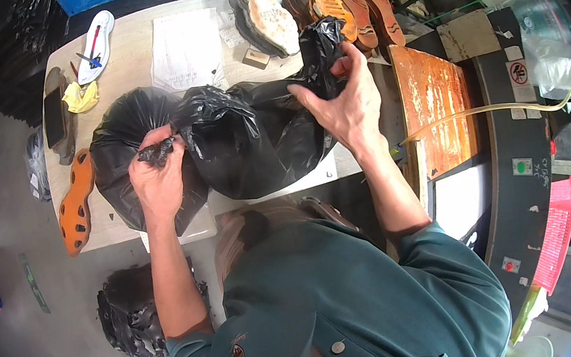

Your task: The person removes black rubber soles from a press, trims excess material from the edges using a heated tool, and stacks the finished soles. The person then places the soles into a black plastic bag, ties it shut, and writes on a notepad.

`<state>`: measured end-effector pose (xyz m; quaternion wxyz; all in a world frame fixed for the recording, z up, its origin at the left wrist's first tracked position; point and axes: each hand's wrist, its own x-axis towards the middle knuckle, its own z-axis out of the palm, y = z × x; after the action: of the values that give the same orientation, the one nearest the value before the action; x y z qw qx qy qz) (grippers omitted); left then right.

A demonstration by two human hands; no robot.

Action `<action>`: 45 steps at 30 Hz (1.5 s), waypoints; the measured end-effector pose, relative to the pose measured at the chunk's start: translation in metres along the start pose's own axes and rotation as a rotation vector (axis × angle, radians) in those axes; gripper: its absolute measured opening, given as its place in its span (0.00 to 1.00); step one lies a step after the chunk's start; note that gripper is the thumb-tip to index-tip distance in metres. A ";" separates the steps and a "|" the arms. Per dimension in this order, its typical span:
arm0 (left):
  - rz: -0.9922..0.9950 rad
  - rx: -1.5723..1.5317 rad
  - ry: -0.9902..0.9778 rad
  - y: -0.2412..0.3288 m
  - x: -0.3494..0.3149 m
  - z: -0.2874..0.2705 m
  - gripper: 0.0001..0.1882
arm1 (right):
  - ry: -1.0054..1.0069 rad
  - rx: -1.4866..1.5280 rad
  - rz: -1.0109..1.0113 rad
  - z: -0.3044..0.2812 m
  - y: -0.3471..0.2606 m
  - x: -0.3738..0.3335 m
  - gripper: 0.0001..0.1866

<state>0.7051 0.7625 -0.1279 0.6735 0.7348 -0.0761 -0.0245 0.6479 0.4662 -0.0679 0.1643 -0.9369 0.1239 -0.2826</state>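
Head | left hand (157, 183) gripping crumpled black plastic (157, 153) | right hand (351, 107) wide at black bag (250, 158) | sheet (185, 46): writing illegible

Two bulging, glossy black plastic bags (253, 157) touch side by side.

We see bags (247, 165) along the table's (125, 48) near edge, paper (183, 47) behind them, stacked soles (270, 16) by the far right corner.

1. The left head-worn fisheye camera looks steeply down past the wearer's teal-green, short-sleeved cloth shirt (365, 277).
2. It faces the pale, wood-grain tabletop (127, 62) from close above, edges bowing rimward.
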 end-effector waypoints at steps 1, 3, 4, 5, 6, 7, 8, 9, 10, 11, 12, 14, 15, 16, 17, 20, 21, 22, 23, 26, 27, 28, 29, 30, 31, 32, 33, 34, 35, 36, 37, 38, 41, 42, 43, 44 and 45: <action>0.056 -0.001 -0.012 0.000 0.000 0.001 0.06 | -0.010 0.002 0.032 0.006 0.004 0.006 0.41; 0.060 -0.004 -0.011 0.000 0.001 0.002 0.06 | -0.027 0.064 0.117 0.017 0.011 0.016 0.29; 0.062 -0.004 -0.011 0.000 0.002 0.002 0.06 | 0.012 0.043 0.023 0.017 0.014 0.020 0.19; 0.063 0.003 -0.020 0.000 0.002 0.002 0.06 | 0.030 0.093 -0.013 0.015 0.014 0.020 0.15; 0.062 0.010 -0.028 0.001 0.003 0.001 0.06 | -0.003 0.109 0.083 0.008 0.015 0.020 0.11; 0.040 0.001 -0.030 0.001 0.003 -0.001 0.06 | -0.052 0.230 0.251 0.002 0.014 0.018 0.08; 0.061 0.003 -0.029 0.000 0.003 -0.002 0.05 | -0.085 0.348 0.323 -0.011 0.012 0.013 0.09; 0.062 -0.012 -0.023 0.000 0.004 -0.003 0.05 | -0.074 0.413 0.346 -0.020 0.010 0.012 0.09; 0.063 -0.028 -0.019 -0.001 0.004 -0.004 0.05 | -0.059 0.505 0.267 -0.029 0.007 0.011 0.10; 0.055 -0.026 -0.009 -0.002 0.004 -0.005 0.05 | -0.069 0.467 0.278 -0.038 0.006 0.013 0.10; 0.046 -0.024 -0.003 -0.003 0.004 -0.005 0.05 | -0.068 0.441 0.242 -0.046 0.005 0.015 0.10; 0.034 -0.059 0.004 -0.006 0.003 -0.004 0.05 | -0.014 0.425 0.165 -0.057 0.003 0.018 0.10; 0.032 -0.096 0.010 -0.008 0.003 -0.004 0.05 | 0.023 0.461 0.196 -0.057 0.002 0.019 0.09; 0.010 -0.143 0.025 -0.010 0.003 -0.004 0.05 | -0.003 0.610 0.207 -0.059 0.001 0.020 0.09; 0.064 -0.133 0.037 -0.012 0.003 -0.004 0.05 | 0.000 0.748 0.242 -0.059 0.000 0.020 0.09; 0.022 -0.219 0.134 -0.016 0.003 -0.007 0.09 | -0.071 0.919 0.307 -0.060 0.000 0.017 0.06; -0.138 -0.273 0.170 -0.017 0.004 -0.010 0.10 | -0.126 0.861 0.309 -0.064 0.001 0.015 0.06; -0.078 -0.320 0.193 -0.017 0.005 -0.013 0.11 | -0.163 0.792 0.325 -0.068 0.003 0.014 0.06; -0.042 -0.443 0.207 -0.017 0.006 -0.015 0.11 | -0.250 0.878 0.369 -0.072 0.004 0.014 0.09; -0.039 -0.631 0.291 -0.015 0.008 -0.020 0.10 | -0.407 0.909 0.357 -0.084 0.008 0.019 0.12; -0.035 -0.650 0.308 -0.014 0.008 -0.020 0.10 | -0.478 0.999 0.338 -0.090 0.008 0.020 0.16; -0.001 -0.660 0.301 -0.013 0.008 -0.019 0.09 | -0.485 1.045 0.389 -0.093 0.008 0.023 0.17; -0.028 -0.711 0.311 -0.013 0.008 -0.018 0.10 | -0.529 1.101 0.414 -0.097 0.007 0.027 0.19; -0.029 -0.708 0.298 -0.012 0.008 -0.016 0.10 | -0.548 1.093 0.473 -0.099 0.005 0.030 0.21; -0.028 -0.704 0.290 -0.012 0.008 -0.014 0.11 | -0.492 1.209 0.447 -0.095 -0.001 0.030 0.24; -0.048 -0.675 0.324 -0.011 0.008 -0.013 0.11 | -0.509 1.183 0.454 -0.095 -0.005 0.031 0.24; -0.002 -0.635 0.285 -0.011 0.008 -0.011 0.11 | -0.522 1.336 0.392 -0.086 -0.012 0.030 0.24; -0.014 -0.599 0.280 -0.010 0.008 -0.010 0.11 | -0.505 1.415 0.376 -0.076 -0.020 0.028 0.25; 0.021 -0.532 0.213 -0.010 0.008 -0.009 0.10 | -0.496 1.367 0.386 -0.064 -0.028 0.024 0.26; 0.049 -0.487 0.157 -0.010 0.008 -0.007 0.10 | -0.540 1.415 0.352 -0.048 -0.036 0.021 0.32; 0.075 -0.447 0.112 -0.009 0.008 -0.006 0.09 | -0.568 1.407 0.323 -0.035 -0.045 0.016 0.38; 0.056 -0.390 0.102 -0.007 0.007 -0.004 0.09 | -0.603 1.424 0.267 -0.024 -0.052 0.010 0.44; 0.004 -0.196 0.133 -0.002 0.004 0.006 0.11 | -0.638 1.196 0.059 -0.008 -0.073 -0.011 0.67; -0.021 -0.106 0.166 0.001 0.002 0.011 0.11 | -0.606 1.053 -0.005 -0.002 -0.081 -0.017 0.66; 0.031 -0.107 0.126 0.003 0.002 0.017 0.11 | -0.552 0.916 -0.090 0.003 -0.089 -0.022 0.64; 0.058 -0.117 0.105 0.005 0.001 0.021 0.11 | -0.543 0.831 -0.109 0.006 -0.094 -0.024 0.61; 0.007 -0.028 0.080 0.007 0.000 0.024 0.11 | -0.633 0.852 0.135 0.011 -0.098 -0.023 0.53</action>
<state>0.7017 0.7380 -0.1236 0.6864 0.7254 -0.0513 0.0062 0.6490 0.5661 -0.0503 0.5772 -0.8166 0.0027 -0.0003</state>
